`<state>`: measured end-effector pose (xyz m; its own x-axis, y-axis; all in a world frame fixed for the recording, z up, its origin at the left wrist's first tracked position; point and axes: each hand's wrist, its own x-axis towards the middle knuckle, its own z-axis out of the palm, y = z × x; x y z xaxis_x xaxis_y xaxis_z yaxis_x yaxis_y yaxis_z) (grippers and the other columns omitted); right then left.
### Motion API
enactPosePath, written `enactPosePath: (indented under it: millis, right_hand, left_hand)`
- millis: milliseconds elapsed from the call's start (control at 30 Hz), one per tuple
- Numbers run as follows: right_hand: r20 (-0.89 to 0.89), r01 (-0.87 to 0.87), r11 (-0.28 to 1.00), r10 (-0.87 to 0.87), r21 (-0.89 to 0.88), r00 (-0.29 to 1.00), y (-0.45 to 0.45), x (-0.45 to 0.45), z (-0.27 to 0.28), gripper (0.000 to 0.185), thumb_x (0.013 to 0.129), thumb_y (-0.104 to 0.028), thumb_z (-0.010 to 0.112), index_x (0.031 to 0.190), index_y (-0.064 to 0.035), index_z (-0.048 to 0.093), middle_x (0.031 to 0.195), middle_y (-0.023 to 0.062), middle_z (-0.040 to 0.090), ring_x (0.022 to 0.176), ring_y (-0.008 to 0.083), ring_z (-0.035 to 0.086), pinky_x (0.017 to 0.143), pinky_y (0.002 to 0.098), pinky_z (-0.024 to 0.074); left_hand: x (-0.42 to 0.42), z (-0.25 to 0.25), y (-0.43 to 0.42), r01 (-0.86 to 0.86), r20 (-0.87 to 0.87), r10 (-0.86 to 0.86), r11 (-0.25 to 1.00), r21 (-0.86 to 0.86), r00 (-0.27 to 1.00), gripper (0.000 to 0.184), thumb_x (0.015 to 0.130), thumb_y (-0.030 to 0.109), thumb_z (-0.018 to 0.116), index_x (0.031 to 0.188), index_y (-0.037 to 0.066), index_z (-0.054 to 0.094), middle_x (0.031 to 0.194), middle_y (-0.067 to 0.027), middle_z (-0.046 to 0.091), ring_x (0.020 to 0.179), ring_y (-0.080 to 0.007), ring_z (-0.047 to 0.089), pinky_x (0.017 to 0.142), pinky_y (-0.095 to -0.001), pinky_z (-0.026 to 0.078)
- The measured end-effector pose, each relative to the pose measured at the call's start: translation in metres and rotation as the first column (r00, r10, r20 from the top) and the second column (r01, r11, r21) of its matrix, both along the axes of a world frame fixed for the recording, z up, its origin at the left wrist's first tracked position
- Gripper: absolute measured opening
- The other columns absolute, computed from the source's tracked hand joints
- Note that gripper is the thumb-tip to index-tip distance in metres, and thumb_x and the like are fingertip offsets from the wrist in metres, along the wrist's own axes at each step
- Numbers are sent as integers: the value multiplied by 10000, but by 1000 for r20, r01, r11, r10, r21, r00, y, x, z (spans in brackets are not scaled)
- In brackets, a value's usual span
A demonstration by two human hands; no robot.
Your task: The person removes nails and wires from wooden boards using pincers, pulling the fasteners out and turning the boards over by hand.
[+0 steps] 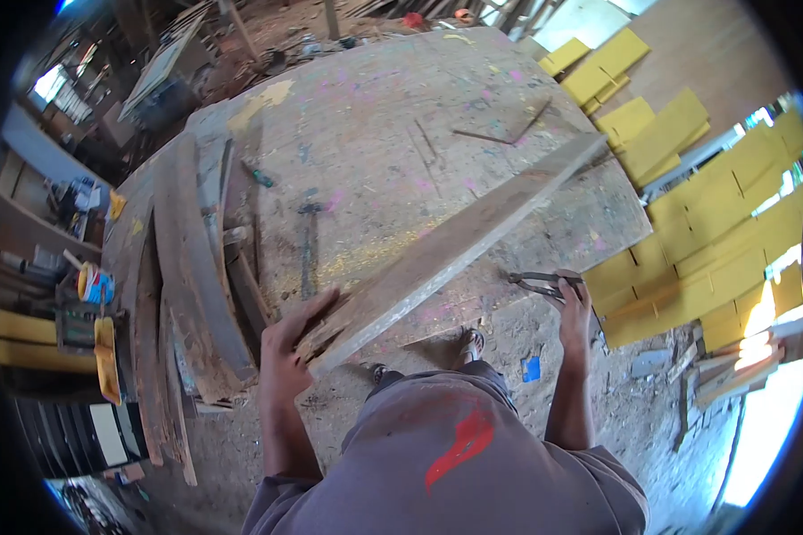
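Observation:
A long wooden beam lies diagonally across the worktable, its near end sticking out over the front edge. My left hand grips that near end, with fingers along its side and top. In my right hand is a pair of dark pincers, held by the handles with the jaws pointing left, right of the beam and near the table's front edge. A hammer lies on the table left of the beam.
Curved old planks are stacked along the left side. A green-handled tool and a metal square lie on the table. Yellow boards stand at the right. Wood scraps lie on the floor at right.

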<state>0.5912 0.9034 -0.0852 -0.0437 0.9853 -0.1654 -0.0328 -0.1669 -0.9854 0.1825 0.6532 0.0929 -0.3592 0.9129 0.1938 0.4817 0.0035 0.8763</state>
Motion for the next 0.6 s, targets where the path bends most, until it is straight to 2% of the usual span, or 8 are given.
enactPosePath:
  millis: [67,100,200,300,400,433,533,600]
  right_hand:
    - [19,13,1000,-13,-10,1000,-1,0,-2,285,1047,-151,624,1296,-25,679,1210,104,690,1131,224,687,926,401,632]
    - [31,6,1000,-6,-11,999,-2,1,-1,289,1048,-157,624,1300,-24,674,1194,97,691,1124,213,688,930,400,629]
    - [63,-29,999,27,38,998,-3,6,-8,292,1052,-165,623,1303,-23,670,1198,97,692,1120,208,690,928,405,630]
    - [-37,7,1000,-7,5,999,-7,5,-11,285,1050,-146,626,1305,-23,665,1187,93,690,1089,205,697,918,415,638]
    - [-52,35,999,-35,-4,998,-7,7,-15,281,1049,-129,625,1306,-23,664,1193,93,686,1077,209,701,911,419,644]
    - [-52,37,999,-38,-8,998,-6,7,-17,280,1048,-123,624,1307,-23,663,1198,94,685,1074,211,702,909,420,646]
    - [13,-11,1000,11,0,1000,-4,12,-13,287,1048,-119,619,1314,-19,660,1205,99,678,1078,219,703,905,425,651]
    - [-12,-1,1000,1,-30,1000,-6,8,-5,299,1044,-118,621,1323,-18,657,1210,108,672,1076,226,702,892,420,653]
  left_hand:
    - [7,14,0,24,-38,-25,999,-24,999,493,896,74,667,1380,-24,685,1322,-185,746,1262,-264,706,1092,-351,497]
    - [6,4,-2,12,-95,-14,1000,-21,995,551,860,49,649,1405,-31,664,1312,-186,751,1261,-271,709,1078,-353,509]
    - [5,-5,-6,19,-147,-19,1000,0,989,562,905,97,714,1444,-38,626,1277,-188,763,1252,-275,715,1062,-354,522]
    - [7,3,-7,50,-102,-56,997,-58,993,565,974,180,752,1464,-50,589,1348,-199,725,1256,-286,703,1021,-381,570]
    - [8,-11,-9,-9,123,11,1000,-15,992,603,1008,298,754,1453,-66,573,1397,-197,679,1252,-310,687,972,-427,626]
    - [13,-12,-8,6,261,-26,997,77,965,580,1032,273,725,1454,-79,541,1402,-194,642,1226,-319,682,923,-454,664]
    - [21,-8,-5,-109,482,57,991,81,875,478,1048,111,679,1450,-97,525,1326,-186,675,1207,-294,684,979,-451,635]
    - [23,-8,-4,-157,521,99,985,69,848,489,1050,147,683,1439,-97,514,1313,-205,676,1192,-305,695,965,-464,635]
